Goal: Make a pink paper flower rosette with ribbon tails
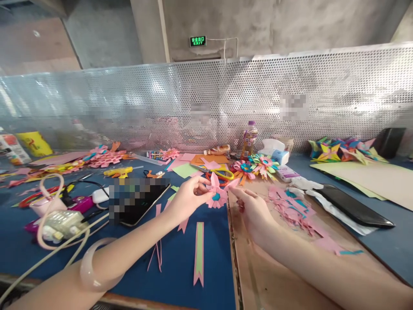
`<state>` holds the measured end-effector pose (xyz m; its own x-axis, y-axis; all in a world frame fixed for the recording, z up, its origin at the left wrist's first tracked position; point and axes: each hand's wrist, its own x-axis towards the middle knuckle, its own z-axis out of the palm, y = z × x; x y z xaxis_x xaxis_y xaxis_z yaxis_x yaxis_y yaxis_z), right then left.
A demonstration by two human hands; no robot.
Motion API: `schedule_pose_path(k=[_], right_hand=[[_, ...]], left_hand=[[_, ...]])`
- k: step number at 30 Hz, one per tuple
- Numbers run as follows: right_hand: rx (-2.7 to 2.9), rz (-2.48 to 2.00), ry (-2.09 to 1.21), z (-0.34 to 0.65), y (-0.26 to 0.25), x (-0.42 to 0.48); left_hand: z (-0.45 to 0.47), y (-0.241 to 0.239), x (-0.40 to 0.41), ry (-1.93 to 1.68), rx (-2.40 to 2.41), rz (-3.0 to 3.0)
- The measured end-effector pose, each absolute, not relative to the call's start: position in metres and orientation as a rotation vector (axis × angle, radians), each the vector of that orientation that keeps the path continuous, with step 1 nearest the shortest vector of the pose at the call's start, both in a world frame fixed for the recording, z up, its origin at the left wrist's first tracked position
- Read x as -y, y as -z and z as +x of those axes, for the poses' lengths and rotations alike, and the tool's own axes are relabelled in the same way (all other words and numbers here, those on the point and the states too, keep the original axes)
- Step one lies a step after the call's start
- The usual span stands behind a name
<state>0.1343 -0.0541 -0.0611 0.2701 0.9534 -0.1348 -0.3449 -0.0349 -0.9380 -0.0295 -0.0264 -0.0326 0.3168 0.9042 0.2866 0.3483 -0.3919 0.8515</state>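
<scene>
Between my two hands is a pink paper flower point(216, 199) with a blue centre, raised above the table. My left hand point(190, 194) pinches it at its left edge, fingers closed. A pointed pink paper petal point(232, 184) sits at the flower's upper right, and my right hand point(253, 211) pinches its outer end between thumb and finger. Whether that petal is joined to the flower I cannot tell. Below my hands lies a pink and green paper ribbon point(199, 254) with a notched end. Thin pink strips point(158, 245) are left of it.
Yellow-handled scissors point(222, 173) lie just behind the flower. Finished paper flowers point(258, 167) and a drink bottle point(249, 140) stand farther back. Pink scraps point(292, 206) cover part of the brown board. A phone point(145, 200), a power strip with cables point(64, 224) and a yellow glue gun point(118, 172) are on the left.
</scene>
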Motion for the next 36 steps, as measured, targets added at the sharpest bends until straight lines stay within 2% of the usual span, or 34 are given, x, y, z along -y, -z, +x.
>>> schedule_pose_path(k=[24,36], right_hand=[[0.708,-1.025,-1.396,0.1344,0.0648,0.0565],[1.011,-1.037,-1.389,0.1414,0.0613,0.0530]], left_hand=[[-0.0314,0.0320,0.0249,-1.030,-1.121,1.957],[-0.0329,0.0294,0.0270,-1.081,-1.001,2.024]])
